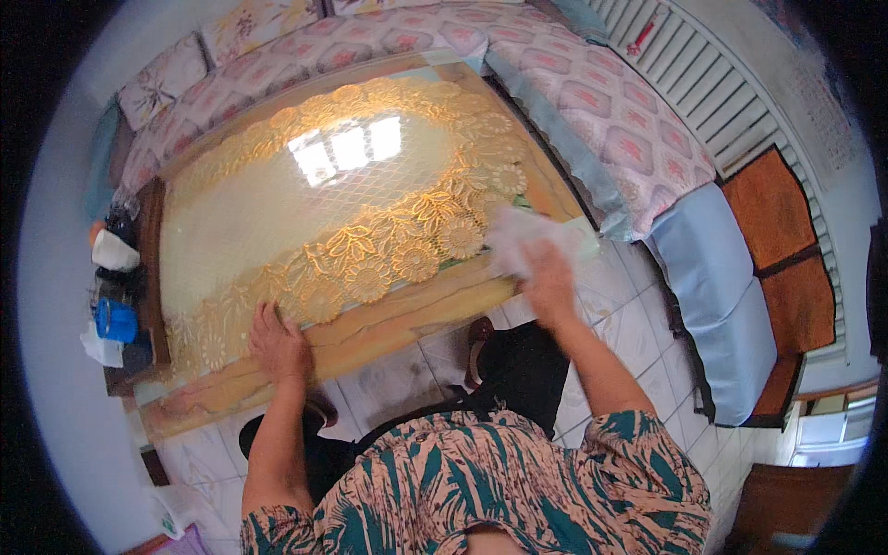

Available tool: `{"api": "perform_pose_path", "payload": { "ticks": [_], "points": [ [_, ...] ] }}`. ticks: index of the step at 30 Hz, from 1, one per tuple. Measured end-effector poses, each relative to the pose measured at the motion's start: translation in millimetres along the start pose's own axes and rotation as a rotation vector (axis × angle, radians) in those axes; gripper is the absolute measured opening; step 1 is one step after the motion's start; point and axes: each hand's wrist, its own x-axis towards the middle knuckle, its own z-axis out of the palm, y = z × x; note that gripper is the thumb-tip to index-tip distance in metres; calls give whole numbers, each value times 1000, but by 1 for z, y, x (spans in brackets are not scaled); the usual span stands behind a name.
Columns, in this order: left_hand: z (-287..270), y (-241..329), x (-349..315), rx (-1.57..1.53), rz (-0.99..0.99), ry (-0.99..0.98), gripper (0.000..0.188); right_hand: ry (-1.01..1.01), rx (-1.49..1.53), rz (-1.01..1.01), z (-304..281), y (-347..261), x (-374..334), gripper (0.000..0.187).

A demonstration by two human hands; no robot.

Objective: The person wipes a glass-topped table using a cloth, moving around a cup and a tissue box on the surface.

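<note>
A low table (435, 310) with a stone-patterned rim stands before me, covered by a clear sheet over a gold floral lace tablecloth (365, 236). My left hand (280, 344) lies on the near part of the tablecloth, fingers stretched out and holding nothing. At the table's near right corner, my right hand (549, 277) grips a white cloth (520, 239). Both are somewhat smeared by motion, and the fingers under the cloth are hidden. The cloth rests over the edge of the lace pattern.
A sofa (592, 102) with a pink diamond-patterned cover bends around the far and right sides. A blue-covered seat (708, 277) stands at the right. Beside the table's left end, a dark stand holds a blue container (117, 320) and a white roll (115, 250). Tiled floor (388, 375) shows below.
</note>
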Motion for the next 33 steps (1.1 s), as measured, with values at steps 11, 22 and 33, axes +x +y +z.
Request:
{"api": "perform_pose_path", "payload": {
  "ticks": [11,22,33],
  "points": [
    [2,2,1,-6,-1,20,44,-126,160,-238,29,-152,-3,67],
    [-12,2,1,-72,-17,-46,47,-168,217,-89,51,-127,132,59],
    [-20,16,2,-50,-58,-94,47,-44,-72,224,30,10,92,66]
  ]
}}
